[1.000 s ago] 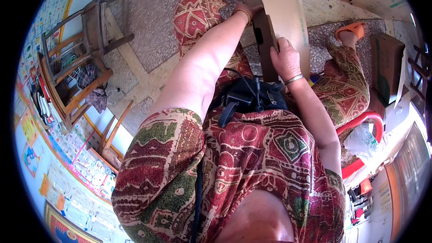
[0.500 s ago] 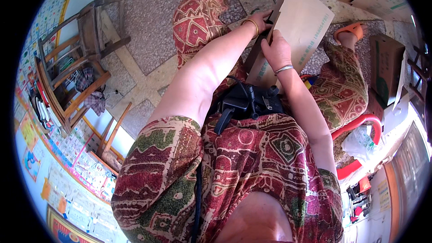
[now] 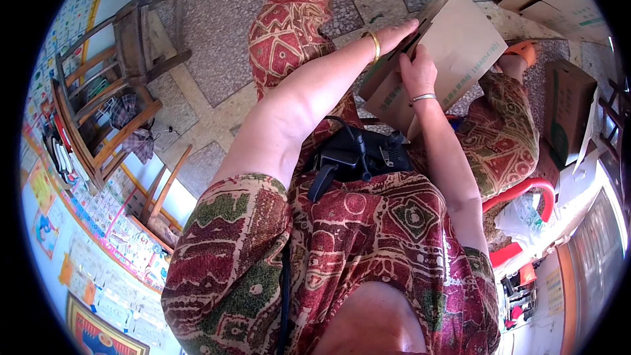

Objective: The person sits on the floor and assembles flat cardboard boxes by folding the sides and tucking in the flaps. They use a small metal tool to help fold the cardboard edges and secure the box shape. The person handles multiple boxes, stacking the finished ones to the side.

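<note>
Has both hands on a cardboard box, out beyond the black waist bag and between the knees, in patterned trousers. Slants lengthwise from near the lap, at lower left, to upper right, with the far end pointing toward stacked cardboard. Turns a broad, green-printed face up toward the camera and a narrow, shadowed side leftward. Lays the left hand against that narrow side, with straight fingers pointing along the box to upper right; cannot tell whether gripping. Rests the right hand at the broad face's left edge, with fingers close together; cannot tell whether pinching the cardboard. Wears a gold bracelet on the left wrist, a silver one on the right. Farther out, at the right foot, an orange sandal; well apart to the left, on the speckled floor, a wooden chair
</note>
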### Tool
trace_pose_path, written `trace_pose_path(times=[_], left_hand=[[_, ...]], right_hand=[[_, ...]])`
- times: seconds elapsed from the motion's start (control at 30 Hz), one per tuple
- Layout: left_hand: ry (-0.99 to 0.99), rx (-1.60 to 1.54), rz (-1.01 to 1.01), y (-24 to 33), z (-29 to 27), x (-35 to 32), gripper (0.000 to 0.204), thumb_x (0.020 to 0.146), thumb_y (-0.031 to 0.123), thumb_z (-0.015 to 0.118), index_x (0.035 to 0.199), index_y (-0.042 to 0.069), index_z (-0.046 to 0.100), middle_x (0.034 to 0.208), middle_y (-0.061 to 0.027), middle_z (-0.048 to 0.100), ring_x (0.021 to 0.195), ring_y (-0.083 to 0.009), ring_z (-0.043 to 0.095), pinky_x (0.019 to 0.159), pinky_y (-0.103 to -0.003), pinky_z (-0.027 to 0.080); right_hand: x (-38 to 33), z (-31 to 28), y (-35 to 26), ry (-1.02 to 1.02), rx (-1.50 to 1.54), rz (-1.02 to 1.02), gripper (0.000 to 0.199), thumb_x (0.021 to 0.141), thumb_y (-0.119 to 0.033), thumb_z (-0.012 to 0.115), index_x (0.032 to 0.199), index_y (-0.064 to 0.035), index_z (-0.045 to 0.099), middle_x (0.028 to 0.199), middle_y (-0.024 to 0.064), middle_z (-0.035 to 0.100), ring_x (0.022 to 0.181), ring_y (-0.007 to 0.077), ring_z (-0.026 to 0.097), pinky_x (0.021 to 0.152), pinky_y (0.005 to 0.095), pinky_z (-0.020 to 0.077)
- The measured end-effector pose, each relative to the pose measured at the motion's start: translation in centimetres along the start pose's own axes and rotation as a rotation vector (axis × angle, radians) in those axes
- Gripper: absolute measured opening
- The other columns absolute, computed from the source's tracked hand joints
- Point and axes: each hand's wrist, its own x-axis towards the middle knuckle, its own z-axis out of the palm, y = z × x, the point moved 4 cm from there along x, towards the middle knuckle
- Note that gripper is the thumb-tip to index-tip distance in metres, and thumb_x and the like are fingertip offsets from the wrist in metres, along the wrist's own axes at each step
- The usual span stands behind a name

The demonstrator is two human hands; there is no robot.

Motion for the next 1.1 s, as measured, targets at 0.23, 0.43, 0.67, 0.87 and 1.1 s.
trace_pose_path(times=[0.23, 0.43, 0.67, 0.87, 1.1], left_hand=[[-0.125, 0.185, 0.141, -1.9, -0.2, 2.0, 0.066, 0.090, 0.058, 0.045, 0.122, 0.002, 0.058, 0.118, -0.0145, 0.062, 0.109, -0.0184, 0.057, 0.095, -0.029, 0.042], [-0.018, 0.473, 0.191, -1.2, 0.5, 1.1, 0.049, 0.092, 0.041, 0.053, 0.125, 0.006, 0.057, 0.118, -0.0124, 0.063, 0.106, -0.0159, 0.059, 0.092, -0.029, 0.044], [-0.016, 0.293, 0.227, -3.6, 0.9, 2.7, 0.043, 0.092, 0.030, 0.053, 0.131, 0.011, 0.053, 0.119, -0.0101, 0.063, 0.105, -0.0175, 0.060, 0.093, -0.028, 0.044], [-0.047, 0.337, 0.271, -2.9, 2.2, 2.0, 0.040, 0.093, 0.027, 0.051, 0.130, 0.014, 0.054, 0.122, -0.0103, 0.061, 0.108, -0.0171, 0.059, 0.095, -0.028, 0.042], [-0.039, 0.257, 0.095, -1.6, 2.3, 1.0, 0.058, 0.094, 0.055, 0.039, 0.129, 0.011, 0.055, 0.123, -0.0127, 0.060, 0.108, -0.0202, 0.058, 0.094, -0.031, 0.043]], right_hand=[[0.4, 1.4, -0.9, 0.006, -0.034, 0.065, 0.027, 0.086, -0.026, 0.052, 0.102, -0.0040, 0.056, 0.088, 0.0221, 0.065, 0.080, 0.0434, 0.062, 0.074, 0.0520, 0.0493], [-0.2, 1.9, 1.0, 0.020, -0.121, 0.077, 0.039, 0.082, -0.030, 0.060, 0.112, -0.0052, 0.054, 0.091, 0.0204, 0.066, 0.085, 0.0401, 0.063, 0.073, 0.0478, 0.0503], [-2.2, -0.9, 1.5, 0.101, 0.088, 0.023, 0.028, 0.082, -0.028, 0.062, 0.083, -0.0018, 0.055, 0.077, 0.0198, 0.063, 0.075, 0.0377, 0.063, 0.068, 0.0450, 0.0490], [-2.2, -1.9, 4.2, 0.124, 0.367, 0.096, 0.029, 0.079, -0.027, 0.067, 0.083, -0.0012, 0.055, 0.069, 0.0135, 0.060, 0.064, 0.0275, 0.059, 0.064, 0.0384, 0.0483], [-1.5, -3.4, 3.4, 0.108, 0.579, 0.090, 0.023, 0.080, -0.020, 0.068, 0.086, -0.0003, 0.057, 0.072, 0.0037, 0.059, 0.061, 0.0115, 0.054, 0.056, 0.0283, 0.0456]])
